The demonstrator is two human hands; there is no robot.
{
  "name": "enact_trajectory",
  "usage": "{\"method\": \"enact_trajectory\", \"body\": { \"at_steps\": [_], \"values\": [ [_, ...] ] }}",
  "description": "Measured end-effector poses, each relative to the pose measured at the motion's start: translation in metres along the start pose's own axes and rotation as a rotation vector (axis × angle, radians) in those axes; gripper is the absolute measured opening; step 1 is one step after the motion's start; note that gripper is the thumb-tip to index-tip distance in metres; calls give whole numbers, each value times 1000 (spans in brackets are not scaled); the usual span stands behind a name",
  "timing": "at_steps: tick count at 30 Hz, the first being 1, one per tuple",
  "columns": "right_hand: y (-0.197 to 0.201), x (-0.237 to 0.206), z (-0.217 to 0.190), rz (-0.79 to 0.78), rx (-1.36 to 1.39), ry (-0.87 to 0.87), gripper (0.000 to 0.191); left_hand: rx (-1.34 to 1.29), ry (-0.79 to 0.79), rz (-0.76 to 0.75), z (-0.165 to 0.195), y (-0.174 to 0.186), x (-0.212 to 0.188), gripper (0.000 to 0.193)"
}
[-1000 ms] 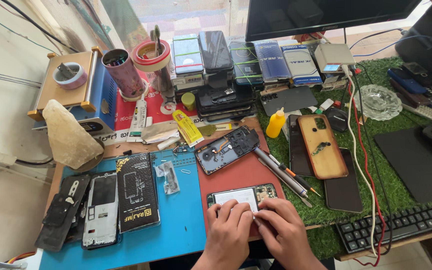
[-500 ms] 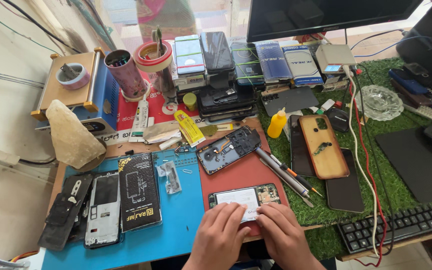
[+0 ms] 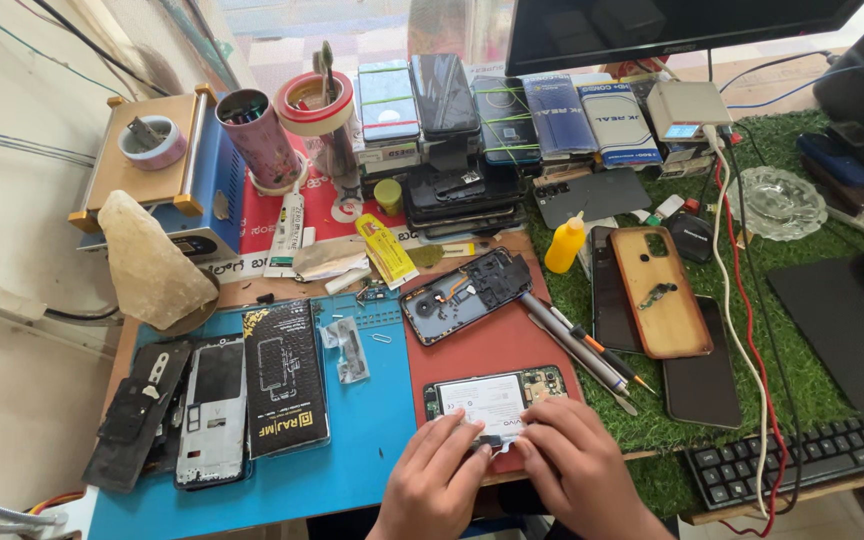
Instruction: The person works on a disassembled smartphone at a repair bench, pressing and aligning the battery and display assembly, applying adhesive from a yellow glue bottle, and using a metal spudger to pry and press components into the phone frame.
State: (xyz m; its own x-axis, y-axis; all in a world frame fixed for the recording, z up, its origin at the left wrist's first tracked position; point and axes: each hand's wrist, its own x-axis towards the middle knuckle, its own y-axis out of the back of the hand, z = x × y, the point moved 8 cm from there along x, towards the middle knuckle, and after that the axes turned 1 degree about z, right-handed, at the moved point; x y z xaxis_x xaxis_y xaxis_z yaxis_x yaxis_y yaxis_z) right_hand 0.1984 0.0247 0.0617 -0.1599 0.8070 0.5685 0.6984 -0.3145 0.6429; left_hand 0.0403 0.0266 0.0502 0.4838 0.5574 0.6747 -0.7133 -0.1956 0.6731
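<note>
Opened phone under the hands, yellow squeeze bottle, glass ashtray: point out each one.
Opened phone (image 3: 497, 397), head view, on its white battery.
Yellow squeeze bottle (image 3: 564, 247), head view, on its body.
Glass ashtray (image 3: 778, 203), head view, on its rim.

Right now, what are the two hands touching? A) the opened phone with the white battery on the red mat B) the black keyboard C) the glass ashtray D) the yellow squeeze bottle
A: both the left hand and right hand rest on the near edge of the opened phone with the white battery, on the red mat.
</note>
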Motion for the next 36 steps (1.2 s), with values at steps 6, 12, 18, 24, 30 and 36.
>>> {"method": "enact_trajectory", "body": {
  "at_steps": [6,12,18,24,30,36],
  "values": [
    [-10,33,-1,-278,116,30,16,24,12,-5,1,-6,-8,21],
    [-21,43,-12,-449,77,133,25,120,74,-16,3,-10,-24,25],
    [-20,34,-24,-364,-27,264,28,168,107,29,3,-8,-29,24],
    [-24,29,-12,-354,7,216,20,154,159,11,2,-9,-30,24],
    [-28,21,-1,-352,224,105,10,167,165,-1,1,-15,-31,22],
    [-32,14,7,-329,270,73,9,175,180,-8,0,-18,-34,21]
  ]
}}
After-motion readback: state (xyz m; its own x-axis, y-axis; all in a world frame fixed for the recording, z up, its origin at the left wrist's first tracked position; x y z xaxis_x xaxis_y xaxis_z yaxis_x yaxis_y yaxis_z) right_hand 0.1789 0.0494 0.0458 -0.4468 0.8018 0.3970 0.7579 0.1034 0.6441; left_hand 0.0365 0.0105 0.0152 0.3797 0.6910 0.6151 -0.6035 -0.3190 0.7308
